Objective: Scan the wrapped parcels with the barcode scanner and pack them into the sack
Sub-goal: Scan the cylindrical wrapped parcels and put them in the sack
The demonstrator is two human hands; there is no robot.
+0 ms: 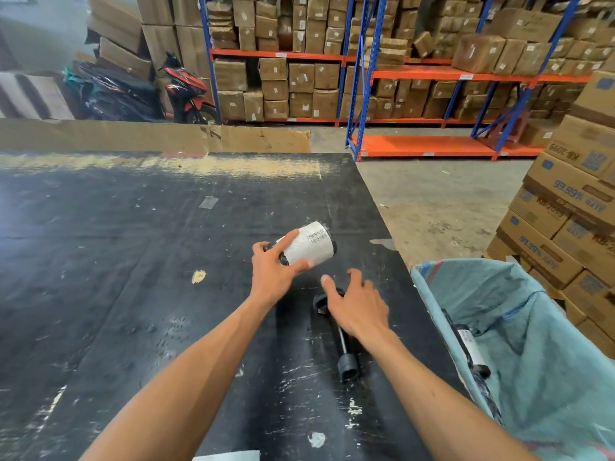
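My left hand [273,267] grips a small wrapped parcel [311,242], a black roll with a white barcode label facing up, just above the black table [133,261]. A black barcode scanner [346,354] lies on the table near the right edge, its head under my right hand [357,304]. That hand hovers over the scanner head with fingers spread, holding nothing. A teal woven sack [532,344] hangs open beside the table's right edge, with a wrapped black parcel [467,344] bearing a white label inside.
Stacked cardboard boxes [572,211] stand on the floor to the right of the sack. Blue and orange shelving [399,74] full of cartons fills the back. A red motorbike [186,91] is parked behind a cardboard sheet [149,136] at the table's far edge.
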